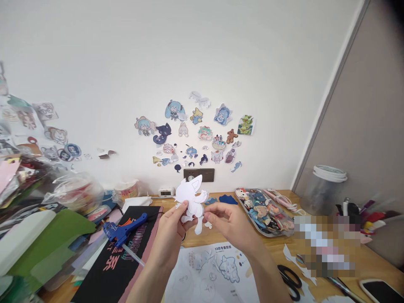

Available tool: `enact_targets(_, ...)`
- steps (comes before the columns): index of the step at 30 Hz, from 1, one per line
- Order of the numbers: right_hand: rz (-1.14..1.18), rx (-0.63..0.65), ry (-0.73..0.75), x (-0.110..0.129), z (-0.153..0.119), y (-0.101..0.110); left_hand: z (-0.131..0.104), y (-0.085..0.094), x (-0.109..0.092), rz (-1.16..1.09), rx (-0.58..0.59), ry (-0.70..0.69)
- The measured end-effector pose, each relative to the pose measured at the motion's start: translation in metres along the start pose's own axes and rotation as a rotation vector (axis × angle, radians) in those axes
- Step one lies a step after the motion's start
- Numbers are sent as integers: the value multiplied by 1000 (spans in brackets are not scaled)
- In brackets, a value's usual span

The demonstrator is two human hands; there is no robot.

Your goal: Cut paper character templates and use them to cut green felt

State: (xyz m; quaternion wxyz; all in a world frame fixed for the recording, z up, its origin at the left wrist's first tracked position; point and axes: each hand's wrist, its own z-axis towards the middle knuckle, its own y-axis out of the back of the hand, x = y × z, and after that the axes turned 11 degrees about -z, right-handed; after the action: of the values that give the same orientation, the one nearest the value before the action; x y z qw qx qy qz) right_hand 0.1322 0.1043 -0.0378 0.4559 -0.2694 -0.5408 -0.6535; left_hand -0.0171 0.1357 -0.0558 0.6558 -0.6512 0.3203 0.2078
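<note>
A white paper cutout (pixel 189 192) of a cartoon animal with a pointed ear is held up above the desk. My left hand (pixel 175 223) pinches it at its left side, thumb in front and fingers behind. At its lower right edge, my right hand (pixel 230 223) is closed with thumb and fingertips on the paper. Below the hands lies a printed sheet (pixel 210 271) with cartoon drawings, partly covered by my forearms. Black-handled scissors (pixel 289 282) rest to the right of my right forearm, among white paper scraps (pixel 307 273).
A blue glue gun (pixel 124 229) lies on a black folder (pixel 116 256) at left, near green sheets (pixel 59 240). At right are a tray of colourful cutouts (pixel 263 210), a lidded clear bucket (pixel 325 189) and a phone (pixel 381 291). Cartoon cutouts (pixel 205 133) cover the wall.
</note>
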Motion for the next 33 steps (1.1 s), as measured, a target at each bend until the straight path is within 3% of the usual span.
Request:
enact_targets(5,-13,8,-9,2,0,0,2,0,1,-11,-13,16)
enact_targets(16,-51,21,-69,0,0,1,0,5,7,129,-25,-203)
enact_targets(33,57,-57,-111,-8,5,-3,0,5,5,205,44,-187)
